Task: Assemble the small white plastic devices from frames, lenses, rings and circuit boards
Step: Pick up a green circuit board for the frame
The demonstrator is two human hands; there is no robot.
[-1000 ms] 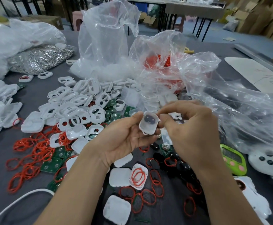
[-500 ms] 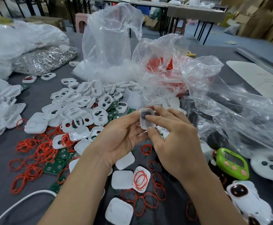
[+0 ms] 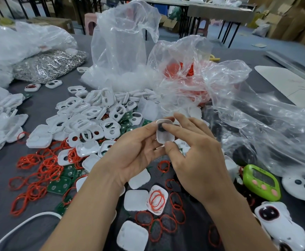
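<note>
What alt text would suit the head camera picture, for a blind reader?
A left hand and a right hand pinch a small white frame, the right forefinger on its dark lens. Around lie heaps of white frames, red rings, green circuit boards and clear plastic bags.

At centre, above the table (image 3: 1, 201), frame (image 3: 165, 136) pinched between left hand (image 3: 135, 153) and right hand (image 3: 197, 160). Behind and to the left, heap of frames (image 3: 86, 120); farther back, plastic bags (image 3: 122, 42). At near left, rings (image 3: 37, 171) and circuit boards (image 3: 60, 185). At right, timer (image 3: 261, 182). Just before the hands, shell (image 3: 156, 187) with more rings in it.
</note>
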